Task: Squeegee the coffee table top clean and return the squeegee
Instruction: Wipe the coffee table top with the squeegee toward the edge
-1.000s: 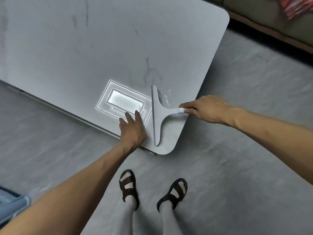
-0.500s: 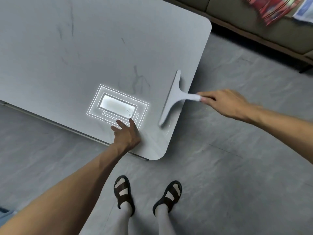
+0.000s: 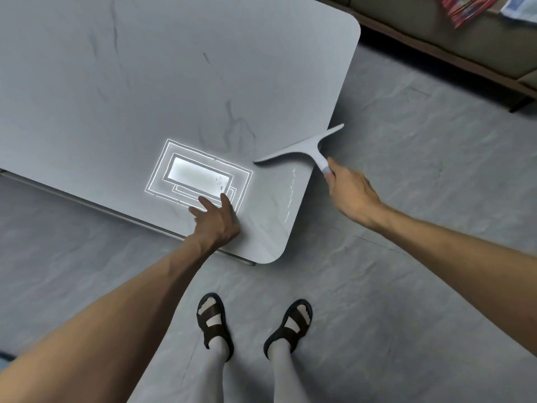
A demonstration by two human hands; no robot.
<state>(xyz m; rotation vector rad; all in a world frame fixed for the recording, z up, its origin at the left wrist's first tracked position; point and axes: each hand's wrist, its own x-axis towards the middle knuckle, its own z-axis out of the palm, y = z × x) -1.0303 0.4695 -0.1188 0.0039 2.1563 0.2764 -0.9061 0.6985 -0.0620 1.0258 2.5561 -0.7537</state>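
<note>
Squeegee (image 3: 302, 148) handle end hides inside the gripping right hand (image 3: 350, 193); left hand (image 3: 216, 219) rests spread on coffee table (image 3: 174, 68).

The floor (image 3: 406, 286) is grey stone-look tile with pale marbled veining; a thin joint line (image 3: 374, 241) runs just below the right hand (image 3: 351, 193). Well beyond that hand, at the top right, stands a sofa (image 3: 479, 45) with dull olive cushions on a dark wooden base, one dark leg (image 3: 520, 104) showing. A red striped item (image 3: 465, 7) and a blue-and-white paper (image 3: 520, 10) lie on its seat. The grey veined worktop (image 3: 174, 68) has rounded corners. A bright rectangular lamp reflection (image 3: 197, 175) shines on it just past the left hand (image 3: 216, 221).
</note>
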